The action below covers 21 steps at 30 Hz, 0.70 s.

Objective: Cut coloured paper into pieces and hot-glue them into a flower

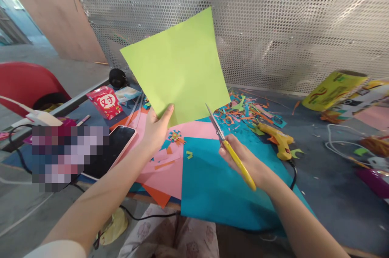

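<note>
A sheet of lime-green paper (182, 63) is held up over the table by my left hand (156, 128), thumb on its near face at the lower left edge. My right hand (240, 156) grips a pair of scissors (235, 160) with yellow handles. Their blades point up and away, with the tips close to the sheet's lower edge; whether they touch it I cannot tell. Below lie blue paper (225, 185) and pink paper (164, 177). On the pink sheet rests a small paper flower (175, 135) among cut strips, and green scraps (189, 154) lie on the blue.
Paper clippings (243, 110) are heaped at the back, beside a yellow glue gun (279, 140) with a black cord. A phone (114, 150) and a red packet (105, 102) are at the left. A yellow cylinder (332, 90) lies far right. Perforated metal (273, 27) walls the back.
</note>
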{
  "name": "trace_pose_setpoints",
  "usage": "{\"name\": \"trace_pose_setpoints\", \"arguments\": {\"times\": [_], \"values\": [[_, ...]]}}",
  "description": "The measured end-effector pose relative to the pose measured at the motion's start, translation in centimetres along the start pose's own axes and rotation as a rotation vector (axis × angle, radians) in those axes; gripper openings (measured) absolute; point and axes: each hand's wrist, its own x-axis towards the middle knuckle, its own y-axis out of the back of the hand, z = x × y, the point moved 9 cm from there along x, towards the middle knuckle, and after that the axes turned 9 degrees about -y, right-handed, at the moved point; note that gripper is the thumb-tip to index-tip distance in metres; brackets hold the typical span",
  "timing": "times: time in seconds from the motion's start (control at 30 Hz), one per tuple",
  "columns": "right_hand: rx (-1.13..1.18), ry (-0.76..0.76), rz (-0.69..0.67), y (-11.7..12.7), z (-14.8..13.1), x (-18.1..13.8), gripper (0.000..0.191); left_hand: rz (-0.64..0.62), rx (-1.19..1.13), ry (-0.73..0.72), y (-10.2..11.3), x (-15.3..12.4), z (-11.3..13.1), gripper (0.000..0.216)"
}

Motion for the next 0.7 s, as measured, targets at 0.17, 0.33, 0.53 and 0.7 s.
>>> {"name": "trace_pose_setpoints", "arguments": {"times": [0.17,0.33,0.53,0.7], "values": [[0.058,-0.025,-0.048,-0.20,0.02,-0.17,0.046,0.008,0.013,-0.011,0.38,0.07,-0.16,0.046],[0.080,-0.048,-0.083,-0.42,0.08,-0.27,0.047,-0.028,0.041,-0.050,0.47,0.22,-0.29,0.045],[0.075,-0.043,-0.090,-0.44,-0.05,-0.33,0.045,-0.053,0.055,-0.059,0.17,0.09,0.01,0.045],[0.095,-0.077,-0.115,-0.69,0.23,-0.41,0.046,-0.048,0.060,-0.045,0.00,-0.03,0.24,0.048]]}}
